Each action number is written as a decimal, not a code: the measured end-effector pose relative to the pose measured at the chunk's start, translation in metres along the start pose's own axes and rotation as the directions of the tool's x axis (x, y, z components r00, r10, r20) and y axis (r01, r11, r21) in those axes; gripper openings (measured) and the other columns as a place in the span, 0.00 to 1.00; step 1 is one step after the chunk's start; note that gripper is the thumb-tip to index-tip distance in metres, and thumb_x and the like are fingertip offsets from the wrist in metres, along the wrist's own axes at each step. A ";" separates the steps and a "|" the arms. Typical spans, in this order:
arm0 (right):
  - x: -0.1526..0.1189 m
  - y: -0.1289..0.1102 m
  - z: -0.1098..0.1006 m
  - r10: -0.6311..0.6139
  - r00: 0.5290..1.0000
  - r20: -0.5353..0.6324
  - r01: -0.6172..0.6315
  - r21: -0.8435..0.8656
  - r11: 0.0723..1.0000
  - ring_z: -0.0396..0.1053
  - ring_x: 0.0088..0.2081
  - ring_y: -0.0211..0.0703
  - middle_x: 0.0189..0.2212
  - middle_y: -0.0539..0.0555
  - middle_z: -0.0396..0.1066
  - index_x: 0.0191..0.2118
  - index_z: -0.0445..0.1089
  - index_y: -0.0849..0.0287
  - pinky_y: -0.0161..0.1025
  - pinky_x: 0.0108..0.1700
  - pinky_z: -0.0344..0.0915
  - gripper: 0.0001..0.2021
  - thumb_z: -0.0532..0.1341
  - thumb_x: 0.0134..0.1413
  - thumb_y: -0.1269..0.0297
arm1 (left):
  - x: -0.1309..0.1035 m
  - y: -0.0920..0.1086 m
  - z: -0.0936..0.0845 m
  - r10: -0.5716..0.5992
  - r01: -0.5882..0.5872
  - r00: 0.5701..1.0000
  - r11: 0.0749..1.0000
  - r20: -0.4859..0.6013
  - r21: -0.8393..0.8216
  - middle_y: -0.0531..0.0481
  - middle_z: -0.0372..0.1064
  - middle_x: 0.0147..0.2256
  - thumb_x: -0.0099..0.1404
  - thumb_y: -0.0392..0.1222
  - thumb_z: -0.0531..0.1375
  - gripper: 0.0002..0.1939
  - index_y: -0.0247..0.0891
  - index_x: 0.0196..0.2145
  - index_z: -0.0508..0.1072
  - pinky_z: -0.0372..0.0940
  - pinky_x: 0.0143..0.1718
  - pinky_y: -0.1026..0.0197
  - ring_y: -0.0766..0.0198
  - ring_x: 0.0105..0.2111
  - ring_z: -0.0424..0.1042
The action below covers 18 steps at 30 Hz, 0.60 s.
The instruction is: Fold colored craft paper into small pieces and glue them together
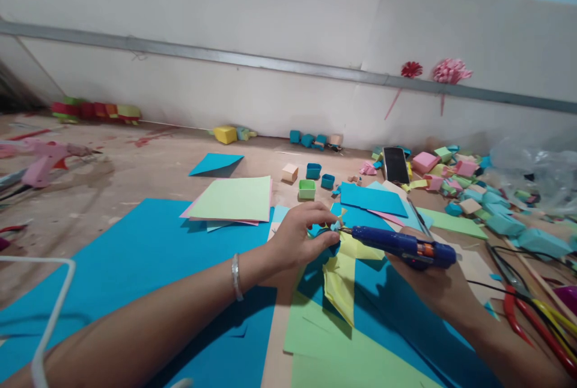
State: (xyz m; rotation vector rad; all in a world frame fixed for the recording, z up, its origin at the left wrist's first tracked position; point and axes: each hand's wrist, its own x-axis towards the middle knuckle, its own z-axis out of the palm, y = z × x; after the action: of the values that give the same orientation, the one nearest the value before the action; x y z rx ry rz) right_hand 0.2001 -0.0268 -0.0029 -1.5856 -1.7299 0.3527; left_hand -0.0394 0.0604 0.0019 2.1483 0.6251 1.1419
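My right hand (417,274) grips a dark blue hot glue gun (390,242), its nozzle pointing left. The nozzle tip meets a small blue paper piece (334,245) pinched between the thumb and fingers of my left hand (303,233). Part of that piece is hidden by the fingers, so its full shape cannot be made out. Just below the nozzle lies folded yellow paper (340,283), over blue sheets and a light green sheet (349,346). Beyond my left hand stand a small open green paper box (307,189) and a blue paper box (314,170).
Stacked paper sheets (234,199) lie left of centre on large blue paper (148,256). A pink glue gun (47,160) rests at far left. At right are a phone (395,165), a heap of paper boxes (505,220), red-handled pliers (516,301) and a black cable.
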 end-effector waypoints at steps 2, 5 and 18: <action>0.000 0.001 0.000 0.004 1.000 -0.002 -0.004 0.008 1.000 0.60 0.23 0.37 0.21 0.46 0.60 0.28 0.64 0.56 0.35 0.24 0.60 0.10 0.59 0.56 0.58 | -0.001 0.000 0.000 0.008 -0.008 1.000 1.000 0.003 -0.003 0.41 0.73 0.34 0.59 0.38 0.63 0.07 0.32 0.34 0.78 0.64 0.37 0.56 0.58 0.35 0.70; 0.001 0.004 0.001 -0.012 0.999 -0.031 0.012 0.003 1.000 0.62 0.24 0.39 0.22 0.47 0.62 0.28 0.65 0.56 0.35 0.26 0.62 0.09 0.60 0.55 0.59 | -0.001 0.001 0.001 0.019 -0.019 1.000 1.000 -0.003 -0.007 0.42 0.73 0.34 0.59 0.39 0.63 0.08 0.33 0.35 0.78 0.65 0.37 0.57 0.59 0.34 0.70; 0.000 0.003 0.000 -0.002 0.999 -0.032 0.002 -0.015 1.000 0.63 0.24 0.37 0.22 0.47 0.62 0.27 0.63 0.56 0.33 0.26 0.62 0.10 0.59 0.57 0.59 | 0.001 0.000 0.000 0.017 -0.016 1.000 1.000 0.004 -0.019 0.42 0.73 0.33 0.59 0.38 0.63 0.07 0.32 0.34 0.78 0.64 0.36 0.57 0.59 0.34 0.70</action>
State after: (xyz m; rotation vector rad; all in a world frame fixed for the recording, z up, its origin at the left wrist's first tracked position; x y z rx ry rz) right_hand 0.2021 -0.0258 -0.0049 -1.5919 -1.7135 0.3121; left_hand -0.0388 0.0605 0.0025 2.1432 0.5939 1.1477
